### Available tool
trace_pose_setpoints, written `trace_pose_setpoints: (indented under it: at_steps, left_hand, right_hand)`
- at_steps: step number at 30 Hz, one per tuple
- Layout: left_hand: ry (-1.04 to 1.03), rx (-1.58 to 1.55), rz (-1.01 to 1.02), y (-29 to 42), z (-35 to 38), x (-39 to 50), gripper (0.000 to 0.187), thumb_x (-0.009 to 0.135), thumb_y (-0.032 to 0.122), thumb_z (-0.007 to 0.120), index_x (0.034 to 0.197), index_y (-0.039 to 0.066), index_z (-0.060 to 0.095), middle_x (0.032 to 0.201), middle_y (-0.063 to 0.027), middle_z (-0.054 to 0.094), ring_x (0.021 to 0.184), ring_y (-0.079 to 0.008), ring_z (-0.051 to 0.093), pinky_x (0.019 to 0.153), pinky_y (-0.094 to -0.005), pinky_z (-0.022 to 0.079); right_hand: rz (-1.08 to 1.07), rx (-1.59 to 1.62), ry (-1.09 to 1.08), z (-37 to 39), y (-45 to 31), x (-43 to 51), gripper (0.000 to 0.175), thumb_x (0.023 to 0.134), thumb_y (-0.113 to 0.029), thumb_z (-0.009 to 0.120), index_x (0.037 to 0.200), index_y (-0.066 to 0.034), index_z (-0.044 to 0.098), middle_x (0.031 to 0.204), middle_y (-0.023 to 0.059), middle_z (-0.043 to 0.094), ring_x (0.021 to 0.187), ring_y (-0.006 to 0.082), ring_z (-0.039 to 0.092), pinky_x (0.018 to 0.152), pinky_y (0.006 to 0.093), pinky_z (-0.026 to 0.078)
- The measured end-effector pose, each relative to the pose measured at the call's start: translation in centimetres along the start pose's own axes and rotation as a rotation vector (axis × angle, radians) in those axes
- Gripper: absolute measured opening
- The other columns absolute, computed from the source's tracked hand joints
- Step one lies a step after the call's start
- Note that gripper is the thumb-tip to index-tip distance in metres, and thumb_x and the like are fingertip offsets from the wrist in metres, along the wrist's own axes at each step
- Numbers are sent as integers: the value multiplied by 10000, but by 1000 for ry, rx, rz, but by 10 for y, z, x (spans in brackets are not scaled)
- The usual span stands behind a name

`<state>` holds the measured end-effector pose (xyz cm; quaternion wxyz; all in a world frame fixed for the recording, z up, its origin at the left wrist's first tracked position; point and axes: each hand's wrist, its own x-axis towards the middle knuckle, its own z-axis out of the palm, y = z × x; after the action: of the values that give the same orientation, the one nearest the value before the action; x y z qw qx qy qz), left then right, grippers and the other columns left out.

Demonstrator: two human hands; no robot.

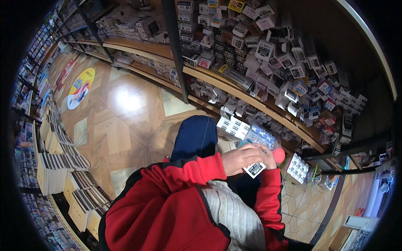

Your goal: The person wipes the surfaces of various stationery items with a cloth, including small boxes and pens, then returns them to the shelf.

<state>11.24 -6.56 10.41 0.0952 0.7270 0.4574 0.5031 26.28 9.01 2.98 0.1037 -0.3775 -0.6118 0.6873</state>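
Note:
In front of my torso both hands meet around a small white box with a black printed label. My left hand lies across its upper end, fingers bent over it. On the far side my right hand is against the same box, its fingers partly hidden behind the left hand. The box's upper end is covered by the hands, so I cannot see whether its flap is open. Just beyond my hands lie clear-wrapped blue-and-white packages. A round red lid-like object is beside my right hand.
A wooden shelf on black metal posts holds heaped small boxes. On the floor stand grouped white boxes and another group. Stacked books line the left. A round yellow floor sticker lies on the patterned floor.

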Motion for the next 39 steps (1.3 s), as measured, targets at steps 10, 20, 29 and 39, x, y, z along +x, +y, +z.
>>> trace_pose_setpoints:
  at_steps: [10, 20, 29, 39]
  left_hand:
    - [17, 290, 41, -13, -22, -3, 381, 713, 35, 660, 1094, 58, 661, 1098, -83, 584, 1036, -271, 545, 903, -369, 492]
    - [255, 120, -63, 6, -46, 15, 526, 608, 101, 822, 1111, 95, 671, 1079, -82, 576, 1022, -288, 553, 913, -415, 462]
    - [454, -158, -354, -1, -54, 12, 665, 585, 33, 897, 1165, 59, 572, 1148, -84, 497, 1063, -218, 566, 916, -307, 478]
    - [412, 194, -511, -9, -50, 2, 572, 576, 134, 900, 1017, 42, 549, 974, -123, 550, 946, -323, 554, 828, -382, 472]
  right_hand:
    - [-270, 116, -71, 29, -81, -58, 266, 1003, -172, 533, 1139, 22, 656, 1159, 88, 655, 1074, 152, 581, 985, 298, 423]
    - [-151, 138, 21, 2, -33, 25, 293, 1003, -236, 556, 1107, 7, 681, 1052, 39, 676, 942, 111, 595, 873, 264, 464]
    - [-60, 855, -82, 16, -40, 8, 467, 1000, -419, 513, 1238, -22, 572, 1131, 112, 669, 912, 223, 682, 827, 345, 552]
    - [-439, -67, 808, 13, -55, 17, 462, 995, -387, 544, 933, 58, 652, 810, 95, 678, 709, 143, 583, 672, 297, 480]
